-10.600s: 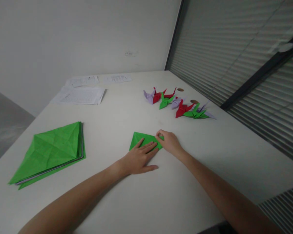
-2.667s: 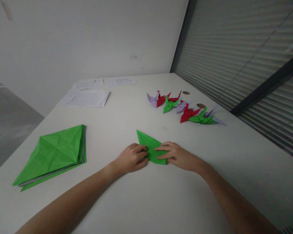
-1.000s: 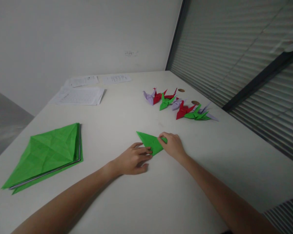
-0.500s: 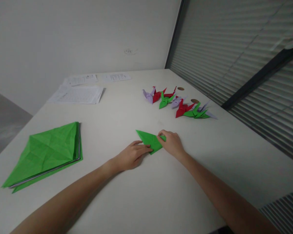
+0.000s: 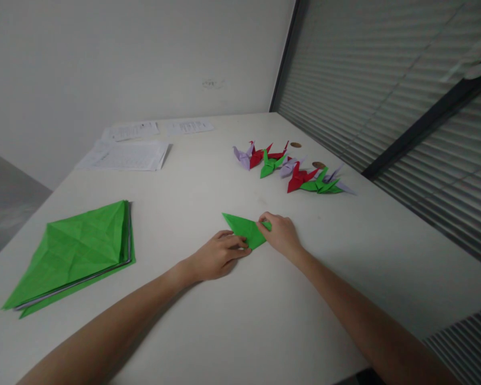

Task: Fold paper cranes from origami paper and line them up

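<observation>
A small folded piece of green origami paper (image 5: 248, 229) lies on the white table between my hands, with one point reaching up to the left. My left hand (image 5: 219, 254) has its fingers and thumb closed at the paper's lower left edge. On the other side, my right hand (image 5: 281, 233) pinches the right part between thumb and index finger. Parts of the paper are hidden under the fingers of both hands.
Several folded paper cranes (image 5: 299, 176) in red, green and lilac stand at the right back. A stack of creased green paper (image 5: 80, 240) lies at the left. Printed sheets (image 5: 128, 155) rest behind it. Window blinds (image 5: 385, 80) border the table's right side.
The fingertips of my left hand have shifted slightly at the paper's lower corner, covering more of it. My right hand keeps its pinch, and the view has barely moved.
</observation>
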Demonstrator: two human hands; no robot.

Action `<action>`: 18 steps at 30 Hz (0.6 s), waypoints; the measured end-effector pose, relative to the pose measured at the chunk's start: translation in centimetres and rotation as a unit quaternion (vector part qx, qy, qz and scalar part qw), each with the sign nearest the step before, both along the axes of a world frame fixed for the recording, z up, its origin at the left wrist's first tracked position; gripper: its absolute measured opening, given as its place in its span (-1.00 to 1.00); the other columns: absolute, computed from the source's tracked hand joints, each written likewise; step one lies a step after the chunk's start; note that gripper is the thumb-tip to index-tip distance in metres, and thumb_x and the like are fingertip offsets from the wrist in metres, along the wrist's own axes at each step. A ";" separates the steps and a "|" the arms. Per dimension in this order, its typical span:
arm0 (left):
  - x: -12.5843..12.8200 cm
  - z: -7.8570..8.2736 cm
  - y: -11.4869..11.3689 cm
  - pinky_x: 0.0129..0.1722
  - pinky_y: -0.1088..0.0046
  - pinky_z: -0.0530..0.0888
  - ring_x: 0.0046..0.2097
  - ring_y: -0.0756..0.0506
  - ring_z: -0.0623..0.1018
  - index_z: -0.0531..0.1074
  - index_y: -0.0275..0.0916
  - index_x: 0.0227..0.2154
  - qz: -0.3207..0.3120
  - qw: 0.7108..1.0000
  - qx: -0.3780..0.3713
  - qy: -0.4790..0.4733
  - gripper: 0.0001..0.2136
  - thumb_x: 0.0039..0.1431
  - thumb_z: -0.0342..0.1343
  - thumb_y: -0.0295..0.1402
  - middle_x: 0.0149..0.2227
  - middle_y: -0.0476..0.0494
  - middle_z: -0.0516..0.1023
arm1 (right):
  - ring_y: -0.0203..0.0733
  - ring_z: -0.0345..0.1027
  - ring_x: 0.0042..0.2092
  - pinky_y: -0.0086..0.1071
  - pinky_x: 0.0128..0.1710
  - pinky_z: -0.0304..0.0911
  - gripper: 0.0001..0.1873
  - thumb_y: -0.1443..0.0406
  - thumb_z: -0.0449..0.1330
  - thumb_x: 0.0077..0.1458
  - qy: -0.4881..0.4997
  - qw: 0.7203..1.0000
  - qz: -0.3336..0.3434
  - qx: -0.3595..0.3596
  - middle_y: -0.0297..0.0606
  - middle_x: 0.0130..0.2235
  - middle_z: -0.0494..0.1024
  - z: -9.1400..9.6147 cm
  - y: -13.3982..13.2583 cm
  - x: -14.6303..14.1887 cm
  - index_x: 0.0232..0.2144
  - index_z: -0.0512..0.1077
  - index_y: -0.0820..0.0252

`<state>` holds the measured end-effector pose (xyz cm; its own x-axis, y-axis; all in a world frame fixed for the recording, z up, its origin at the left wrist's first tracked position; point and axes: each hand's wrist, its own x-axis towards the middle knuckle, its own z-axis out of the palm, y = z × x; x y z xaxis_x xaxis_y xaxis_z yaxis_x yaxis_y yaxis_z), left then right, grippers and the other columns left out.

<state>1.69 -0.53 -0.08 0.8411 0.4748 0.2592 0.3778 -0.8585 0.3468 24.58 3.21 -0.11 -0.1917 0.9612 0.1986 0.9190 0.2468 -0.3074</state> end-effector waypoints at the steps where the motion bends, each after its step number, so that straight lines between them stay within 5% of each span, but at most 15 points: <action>1: 0.0 0.0 0.0 0.20 0.14 0.25 0.15 -0.14 0.40 0.36 -0.17 0.10 0.000 1.000 0.001 0.002 -0.62 0.27 -0.12 -0.52 0.00 -0.21 0.49 | -0.11 0.48 -0.27 -0.31 -0.28 0.14 -0.89 0.24 0.14 0.16 0.000 1.000 -0.001 0.001 -0.26 -0.29 0.63 -0.1 0.0 0.0 -0.33 0.45 0.10; 11: 0.1 0.2 -0.3 0.18 0.13 0.28 0.11 -0.16 0.43 0.37 -0.20 0.07 0.003 1.000 0.022 0.001 -0.64 0.25 -0.09 -0.52 0.05 -0.25 0.45 | -0.13 0.48 -0.29 -0.32 -0.29 0.14 -0.88 0.22 0.14 0.16 -0.006 1.000 -0.004 0.004 -0.27 -0.31 0.63 -0.4 0.2 0.0 -0.33 0.46 0.09; 18: 0.6 0.8 -0.5 0.32 0.00 0.00 0.27 -0.18 0.27 0.38 -0.25 0.02 0.002 0.999 0.022 0.031 -0.71 0.31 -0.10 -0.42 0.19 -0.25 0.38 | -0.11 0.48 -0.28 -0.32 -0.29 0.12 -0.89 0.23 0.14 0.18 -0.005 1.000 -0.003 -0.004 -0.28 -0.30 0.63 -0.3 0.2 0.0 -0.33 0.44 0.09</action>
<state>2.26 -1.02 0.76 0.8539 0.4678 0.2279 0.4012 -0.8708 0.2843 24.59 3.40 -0.38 -0.1882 0.9639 0.1882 0.9238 0.2388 -0.2994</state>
